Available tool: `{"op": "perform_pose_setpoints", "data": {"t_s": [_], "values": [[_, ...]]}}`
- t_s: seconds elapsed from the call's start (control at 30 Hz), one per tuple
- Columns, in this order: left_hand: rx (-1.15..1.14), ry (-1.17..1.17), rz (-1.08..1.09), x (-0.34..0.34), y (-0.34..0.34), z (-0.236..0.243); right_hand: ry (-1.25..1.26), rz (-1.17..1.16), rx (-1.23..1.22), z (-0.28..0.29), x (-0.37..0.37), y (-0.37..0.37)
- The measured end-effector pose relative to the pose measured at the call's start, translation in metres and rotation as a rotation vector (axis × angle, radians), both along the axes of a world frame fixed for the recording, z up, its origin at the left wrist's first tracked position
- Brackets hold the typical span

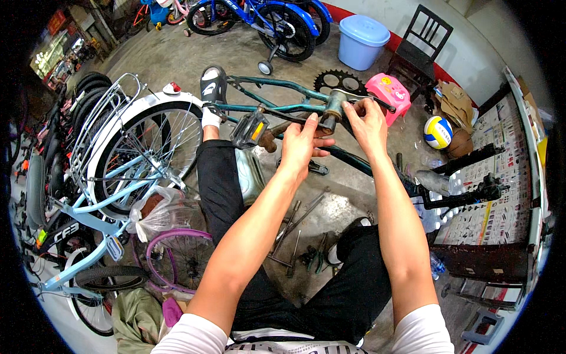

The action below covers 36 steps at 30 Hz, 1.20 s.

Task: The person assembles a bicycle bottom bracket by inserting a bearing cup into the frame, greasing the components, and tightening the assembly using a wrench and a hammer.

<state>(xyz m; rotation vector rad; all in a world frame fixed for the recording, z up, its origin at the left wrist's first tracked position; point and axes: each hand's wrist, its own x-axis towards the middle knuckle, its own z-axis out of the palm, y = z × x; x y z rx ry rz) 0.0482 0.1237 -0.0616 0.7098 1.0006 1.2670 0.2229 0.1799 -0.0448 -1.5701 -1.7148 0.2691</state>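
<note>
- Floor: grey concrete, stained and worn; the person sits low on it, one sandalled foot propped on a dark green bicycle frame.
- The frame lies across the person's legs, upside down, its crank housing at the centre of the view, between the two hands.
- Left hand: fingers spread open, fingertips resting against the crank arm just below the housing. A grey pedal sits just left of it.
- Right hand: fingers closed, pinching a part at the top of the housing; what the part is cannot be made out.
- Loose tools lie on the floor between the legs.
- Left of room: light blue bicycle with white mudguard, rows of parked bikes behind it.
- Far side: blue child's bicycle, pale blue lidded bucket, dark chair, pink stool, chainring.
- Right: volleyball, cardboard, a printed poster against the wall.
</note>
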Motion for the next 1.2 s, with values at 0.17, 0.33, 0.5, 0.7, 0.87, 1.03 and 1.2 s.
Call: {"op": "perform_pose_setpoints", "data": {"t_s": [0.17, 0.33, 0.5, 0.7, 0.87, 1.03, 1.2], "values": [[0.003, 0.053, 0.035, 0.002, 0.002, 0.000, -0.002, 0.005, -0.003, 0.000, 0.003, 0.001], [0.003, 0.064, 0.035, -0.004, 0.006, -0.006, -0.078, -0.023, 0.005, 0.003, 0.005, -0.004], [0.050, 0.034, 0.091, -0.005, 0.000, -0.018, -0.069, 0.033, 0.054, 0.009, 0.005, -0.015], [0.529, 1.454, 0.576, -0.033, -0.020, -0.066, -0.076, 0.032, 0.099, 0.016, 0.012, -0.018], [0.637, 1.765, 0.422, -0.065, -0.001, -0.081, -0.148, 0.042, 0.015, 0.006, 0.009, -0.016], [0.685, 2.296, 0.102, -0.058, 0.012, -0.053, -0.204, 0.017, -0.064, 0.003, 0.008, -0.013], [0.766, 2.407, -0.007, -0.066, 0.023, -0.056, -0.192, 0.018, -0.029, 0.001, 0.012, -0.010]]}}
